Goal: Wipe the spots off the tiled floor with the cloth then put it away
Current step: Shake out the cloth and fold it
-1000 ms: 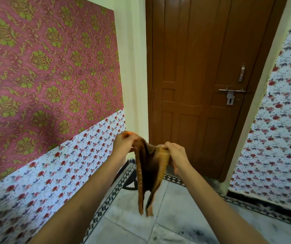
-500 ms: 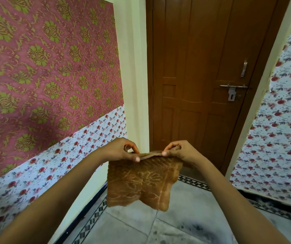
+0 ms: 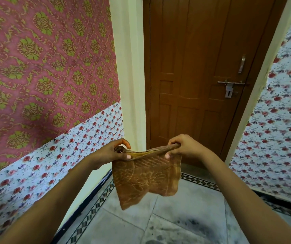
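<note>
While my left hand (image 3: 112,153) and right hand (image 3: 185,147) pinch cloth (image 3: 146,180) top corners mid-air, dark spots (image 3: 190,225) at 5 o'clock on tiled floor (image 3: 121,226) sit unwiped; wiping, stowing both left.

The passage is narrow. A pink wall with green floral medallions (image 3: 44,67) stands close on the left, and a white wall papered with red roses (image 3: 282,131) on the right. Ahead, a closed brown panelled wooden door (image 3: 194,76) blocks the way, with a steel latch bolt (image 3: 230,83) on its face. Between the walls the grey tiled floor (image 3: 123,226) lies open, except where the orange-brown patterned cloth (image 3: 146,178) hangs above it.
</note>
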### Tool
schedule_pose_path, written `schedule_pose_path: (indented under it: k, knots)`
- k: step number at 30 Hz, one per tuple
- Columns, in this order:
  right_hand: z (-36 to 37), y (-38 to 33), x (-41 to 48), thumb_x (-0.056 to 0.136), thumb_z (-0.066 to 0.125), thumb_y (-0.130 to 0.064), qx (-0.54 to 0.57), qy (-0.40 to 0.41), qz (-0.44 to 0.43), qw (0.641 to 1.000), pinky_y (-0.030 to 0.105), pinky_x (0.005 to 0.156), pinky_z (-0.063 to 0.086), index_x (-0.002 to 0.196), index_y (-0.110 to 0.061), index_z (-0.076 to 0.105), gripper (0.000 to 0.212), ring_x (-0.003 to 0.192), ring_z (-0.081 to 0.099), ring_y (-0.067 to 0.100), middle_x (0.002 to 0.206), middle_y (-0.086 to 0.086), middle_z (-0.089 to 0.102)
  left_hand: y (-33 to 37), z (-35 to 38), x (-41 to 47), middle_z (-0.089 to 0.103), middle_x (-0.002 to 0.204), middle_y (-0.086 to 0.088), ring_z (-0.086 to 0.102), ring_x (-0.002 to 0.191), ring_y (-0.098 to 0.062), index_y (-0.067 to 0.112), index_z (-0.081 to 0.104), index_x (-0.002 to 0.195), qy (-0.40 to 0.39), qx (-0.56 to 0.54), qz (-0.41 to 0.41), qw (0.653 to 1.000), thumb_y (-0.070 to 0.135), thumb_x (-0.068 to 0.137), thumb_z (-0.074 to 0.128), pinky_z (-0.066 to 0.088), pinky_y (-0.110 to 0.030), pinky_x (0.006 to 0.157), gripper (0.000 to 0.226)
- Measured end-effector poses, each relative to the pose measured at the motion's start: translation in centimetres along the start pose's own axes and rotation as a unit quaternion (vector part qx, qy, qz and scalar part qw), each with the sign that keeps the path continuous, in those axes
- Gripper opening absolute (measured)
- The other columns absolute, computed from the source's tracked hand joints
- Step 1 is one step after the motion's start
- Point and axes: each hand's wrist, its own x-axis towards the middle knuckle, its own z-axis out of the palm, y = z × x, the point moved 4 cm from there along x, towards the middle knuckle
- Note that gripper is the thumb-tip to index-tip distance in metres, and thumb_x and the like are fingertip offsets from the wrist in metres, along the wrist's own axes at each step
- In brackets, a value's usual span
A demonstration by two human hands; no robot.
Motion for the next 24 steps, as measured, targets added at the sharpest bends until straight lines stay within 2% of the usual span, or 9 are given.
schedule_pose_path:
  k: [5, 8, 10, 12, 14, 16, 18, 20, 24]
  knots:
    - [0.3, 0.9, 0.2, 0.081, 0.068, -0.032, 0.137, 0.072, -0.001, 0.988, 0.027, 0.071, 0.05, 0.076, -0.015, 0.063, 0.018, 0.076, 0.062, 0.015, 0.078, 0.004, 0.062, 1.3, 0.3, 0.1, 0.055, 0.086, -0.002, 0.057, 0.082, -0.01, 0.047, 0.045, 0.121, -0.005, 0.096, 0.084, 0.992, 0.033, 0.088, 0.059, 0.045, -0.018, 0.069, 0.039]
    - [0.0, 0.6, 0.5, 0.086, 0.063, -0.028, 0.187, 0.131, -0.009, 0.973, 0.031, 0.073, 0.048, 0.078, -0.01, 0.058, 0.02, 0.076, 0.059, 0.017, 0.078, 0.005, 0.058, 2.6, 1.3, -0.1, 0.056, 0.08, 0.0, 0.057, 0.069, 0.0, 0.052, 0.028, 0.129, 0.034, 0.108, 0.148, 0.983, 0.036, 0.077, 0.07, 0.046, -0.015, 0.066, 0.069]
    - [-0.5, 0.4, 0.9, 0.086, 0.064, -0.027, 0.179, 0.16, -0.011, 0.971, 0.031, 0.074, 0.047, 0.079, -0.01, 0.058, 0.019, 0.078, 0.059, 0.016, 0.079, 0.004, 0.058, 3.3, 2.5, -0.1, 0.059, 0.091, 0.006, 0.06, 0.076, 0.001, 0.057, 0.021, 0.13, 0.013, 0.129, 0.165, 0.978, 0.044, 0.069, 0.076, 0.05, -0.016, 0.075, 0.084]
    - [-1.0, 0.6, 1.2, 0.083, 0.067, -0.028, 0.161, 0.177, -0.005, 0.971, 0.033, 0.076, 0.049, 0.079, -0.013, 0.06, 0.018, 0.081, 0.061, 0.017, 0.081, 0.002, 0.061, 3.8, 3.1, 0.0, 0.058, 0.108, 0.013, 0.058, 0.095, -0.002, 0.062, 0.029, 0.125, -0.006, 0.2, 0.196, 0.96, 0.05, 0.074, 0.07, 0.049, -0.016, 0.083, 0.066]
    - [-1.6, 1.1, 1.2, 0.081, 0.07, -0.029, 0.151, 0.186, 0.001, 0.971, 0.035, 0.079, 0.05, 0.08, -0.015, 0.064, 0.016, 0.086, 0.063, 0.02, 0.084, 0.003, 0.064, 3.9, 2.6, 0.2, 0.058, 0.117, 0.01, 0.055, 0.106, -0.008, 0.049, 0.049, 0.12, -0.001, 0.271, 0.221, 0.937, 0.028, 0.089, 0.059, 0.048, -0.017, 0.085, 0.039]
    - [-1.9, 1.5, 0.8, 0.079, 0.072, -0.029, 0.144, 0.196, 0.001, 0.97, 0.032, 0.078, 0.051, 0.083, -0.014, 0.066, 0.016, 0.087, 0.063, 0.019, 0.086, 0.003, 0.065, 3.6, 1.8, 0.8, 0.062, 0.115, 0.002, 0.056, 0.103, -0.011, 0.03, 0.063, 0.114, 0.019, 0.329, 0.228, 0.916, 0.009, 0.092, 0.051, 0.049, -0.022, 0.085, 0.033]
    - [-1.9, 1.5, 0.4, 0.08, 0.072, -0.027, 0.156, 0.203, 0.002, 0.967, 0.027, 0.073, 0.049, 0.085, -0.014, 0.067, 0.016, 0.086, 0.063, 0.018, 0.085, 0.002, 0.065, 3.4, 1.8, 1.1, 0.064, 0.109, -0.002, 0.054, 0.096, -0.009, 0.02, 0.068, 0.111, 0.023, 0.349, 0.22, 0.911, 0.004, 0.091, 0.05, 0.045, -0.016, 0.082, 0.031]
    - [-1.8, 1.3, 0.2, 0.08, 0.071, -0.026, 0.167, 0.216, -0.005, 0.962, 0.026, 0.072, 0.048, 0.084, -0.015, 0.066, 0.013, 0.085, 0.064, 0.018, 0.083, 0.001, 0.065, 3.4, 2.0, 1.5, 0.065, 0.106, -0.002, 0.054, 0.093, -0.007, 0.019, 0.069, 0.109, 0.04, 0.332, 0.212, 0.918, 0.008, 0.09, 0.051, 0.042, -0.012, 0.08, 0.029]
    - [-2.4, 0.3, 0.1, 0.079, 0.072, -0.027, 0.16, 0.234, -0.018, 0.959, 0.031, 0.075, 0.051, 0.082, -0.016, 0.067, 0.012, 0.086, 0.064, 0.019, 0.082, 0.0, 0.066, 3.5, 2.6, 2.3, 0.063, 0.095, 0.003, 0.057, 0.089, -0.013, 0.023, 0.066, 0.093, 0.136, 0.254, 0.175, 0.942, 0.04, 0.08, 0.068, 0.047, -0.023, 0.073, 0.022]
